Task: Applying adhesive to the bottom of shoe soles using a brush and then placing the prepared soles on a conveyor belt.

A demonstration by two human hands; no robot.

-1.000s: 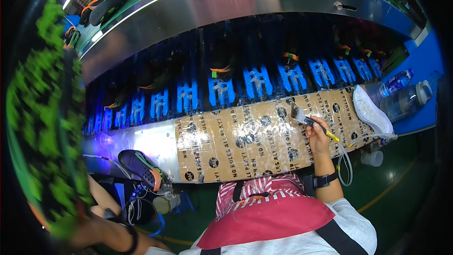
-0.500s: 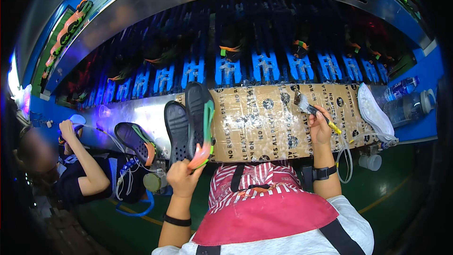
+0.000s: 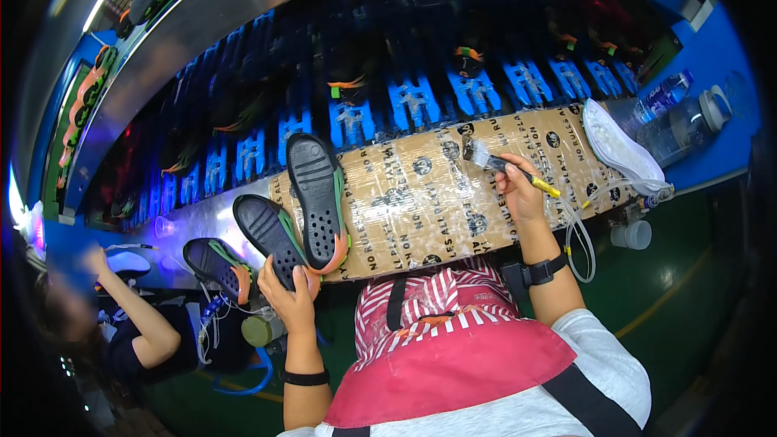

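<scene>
My left hand [image 3: 287,298] is closed around the heel of a black shoe sole [image 3: 263,231] with a green and orange side wall, thumb on one edge and fingers on the other. Just right of it, a second black sole [image 3: 314,186] lies with its perforated heel toward me. A third sole [image 3: 212,263] rests farther left. My right hand [image 3: 520,186] grips a flat paintbrush [image 3: 500,163] with pale bristles and a black and yellow handle, held over the cardboard sheet [image 3: 405,235]. A thin clear tube [image 3: 581,235] hangs beside the right wrist.
Blue clamps [image 3: 352,123] line a dark machine behind the cardboard. At right are a white sole-shaped pad [image 3: 619,142], a large clear bottle [image 3: 688,133] and a small water bottle [image 3: 668,91]. A person's arm [image 3: 133,307] works at left. A round container [image 3: 263,328] sits below the bench edge.
My left hand has let go of the rightmost sole's heel and taken hold of the neighbouring sole. The rightmost sole now lies down. The brush remains in my right hand; the view has turned.
</scene>
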